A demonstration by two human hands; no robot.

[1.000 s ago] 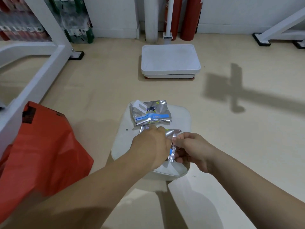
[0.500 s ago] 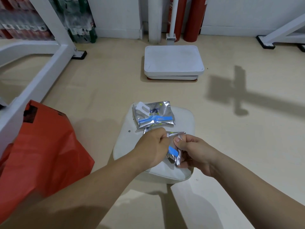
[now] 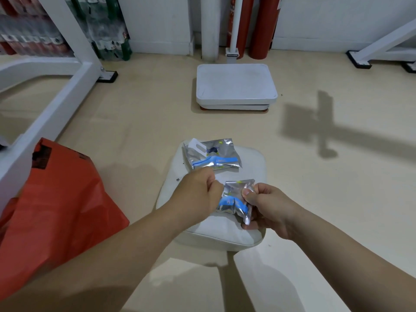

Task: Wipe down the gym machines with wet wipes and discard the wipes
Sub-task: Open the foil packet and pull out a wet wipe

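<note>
A small silver wipe packet with a blue band [image 3: 234, 199] is held between both hands just above a white padded seat [image 3: 249, 163]. My left hand [image 3: 198, 190] pinches the packet's left edge with curled fingers. My right hand [image 3: 267, 206] grips its right side, thumb on top. A second silver packet with a blue stripe and a white tab [image 3: 211, 154] lies flat on the far part of the seat.
An orange plastic bag [image 3: 51, 206] sits on the floor at the left beside a white machine frame [image 3: 45, 118]. A white platform scale [image 3: 236, 86] stands ahead, with red cylinders [image 3: 261, 25] against the wall. Another white frame leg [image 3: 380, 46] is at the far right.
The held packet has been turned so its blue-banded face shows, and both hands have lifted it slightly off the seat. The other packet has stayed put.
</note>
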